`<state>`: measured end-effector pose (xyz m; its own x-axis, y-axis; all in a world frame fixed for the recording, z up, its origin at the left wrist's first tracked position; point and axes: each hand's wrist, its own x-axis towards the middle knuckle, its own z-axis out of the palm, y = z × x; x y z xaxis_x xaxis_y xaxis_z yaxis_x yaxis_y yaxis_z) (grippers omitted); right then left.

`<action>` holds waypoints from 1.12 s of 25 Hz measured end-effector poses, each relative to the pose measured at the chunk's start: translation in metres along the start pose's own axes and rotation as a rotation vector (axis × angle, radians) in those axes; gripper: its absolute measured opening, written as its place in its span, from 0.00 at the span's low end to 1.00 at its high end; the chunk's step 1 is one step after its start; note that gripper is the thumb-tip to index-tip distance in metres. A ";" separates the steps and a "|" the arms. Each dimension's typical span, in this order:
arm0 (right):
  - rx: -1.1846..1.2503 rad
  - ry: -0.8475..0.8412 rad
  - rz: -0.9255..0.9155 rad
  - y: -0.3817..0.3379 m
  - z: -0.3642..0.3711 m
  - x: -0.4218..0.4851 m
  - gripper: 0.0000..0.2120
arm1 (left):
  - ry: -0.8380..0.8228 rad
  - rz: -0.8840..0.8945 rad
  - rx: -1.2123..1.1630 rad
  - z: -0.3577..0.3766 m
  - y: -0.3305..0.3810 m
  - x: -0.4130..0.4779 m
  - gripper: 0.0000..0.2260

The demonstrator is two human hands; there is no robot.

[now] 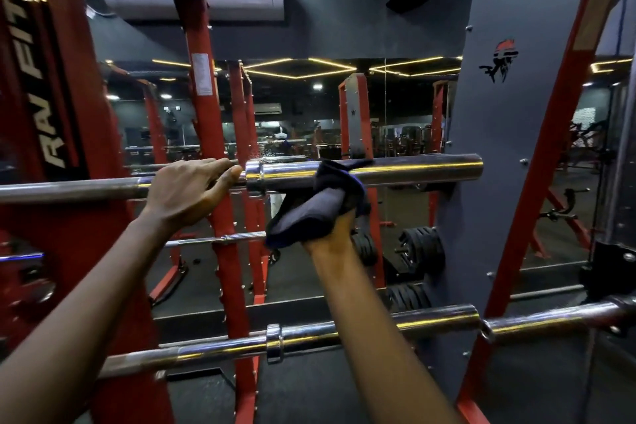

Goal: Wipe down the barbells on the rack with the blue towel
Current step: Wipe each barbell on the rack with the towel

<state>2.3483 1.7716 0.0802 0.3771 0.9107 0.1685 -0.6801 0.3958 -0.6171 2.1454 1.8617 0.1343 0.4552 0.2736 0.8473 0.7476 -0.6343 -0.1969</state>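
A chrome upper barbell lies across the red rack at chest height, its thick sleeve pointing right. My left hand grips the thin shaft just left of the collar. The dark blue towel is wrapped over the sleeve close to the collar, with my right hand holding it from below; the towel hides most of that hand. A second lower barbell runs across the rack under my forearms.
Red rack uprights stand behind the bars. A dark grey panel with a logo rises at the right. Black weight plates hang low behind it. A mirror wall reflects the gym.
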 end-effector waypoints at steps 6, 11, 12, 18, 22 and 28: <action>-0.293 0.379 -0.560 0.034 0.022 -0.014 0.26 | -0.033 -0.048 -0.036 -0.002 -0.003 -0.006 0.23; -1.230 0.093 -1.225 0.032 -0.011 0.019 0.31 | -0.065 -0.063 0.028 0.002 -0.004 -0.006 0.21; -1.370 0.073 -1.287 0.019 -0.019 0.030 0.31 | -0.073 -0.065 0.056 0.003 -0.005 -0.007 0.21; -1.350 0.439 -1.316 -0.046 -0.026 0.063 0.19 | -0.075 -0.017 0.007 0.011 -0.017 -0.033 0.22; -1.591 0.099 -1.482 0.004 0.004 0.046 0.21 | -0.041 -0.063 0.006 0.013 -0.010 -0.032 0.21; -1.424 0.306 -1.400 -0.021 -0.016 0.057 0.20 | -0.080 -0.009 -0.007 0.008 -0.018 -0.034 0.24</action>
<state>2.3939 1.8130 0.0904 0.2788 0.0124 0.9603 0.9444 0.1778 -0.2765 2.1206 1.8692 0.1051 0.4858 0.3356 0.8071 0.7486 -0.6365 -0.1860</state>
